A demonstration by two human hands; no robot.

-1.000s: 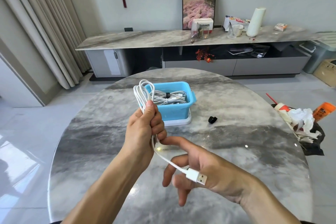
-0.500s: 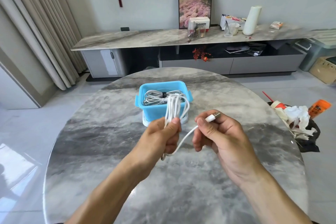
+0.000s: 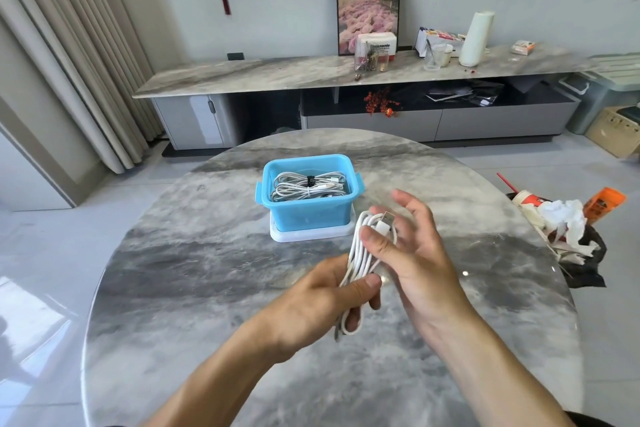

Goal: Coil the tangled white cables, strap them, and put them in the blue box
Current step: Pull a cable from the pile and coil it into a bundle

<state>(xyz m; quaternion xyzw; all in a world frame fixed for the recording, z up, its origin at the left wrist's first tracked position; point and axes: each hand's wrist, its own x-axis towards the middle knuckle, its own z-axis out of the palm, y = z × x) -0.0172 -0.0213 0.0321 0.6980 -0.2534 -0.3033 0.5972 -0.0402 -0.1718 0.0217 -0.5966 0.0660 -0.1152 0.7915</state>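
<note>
My left hand (image 3: 322, 298) grips the lower part of a coiled white cable (image 3: 360, 253) above the marble table (image 3: 207, 322). My right hand (image 3: 412, 246) holds the coil's upper end, its thumb pressing the USB plug (image 3: 385, 222) against the loops while the other fingers spread out. Behind the hands stands the blue box (image 3: 304, 215) on its white lid (image 3: 311, 236). Inside it lie coiled white cables (image 3: 304, 185) bound with a black strap (image 3: 310, 181).
A heap of crumpled tissue, a cup and an orange packet (image 3: 568, 222) lies on the floor at the table's right edge. Beyond the table runs a long marble sideboard (image 3: 311, 71) with small items on it.
The right hand has brought the plug end up against the coil and spread its fingers. The left hand has tilted the coil to the right and lowered it in front of the box.
</note>
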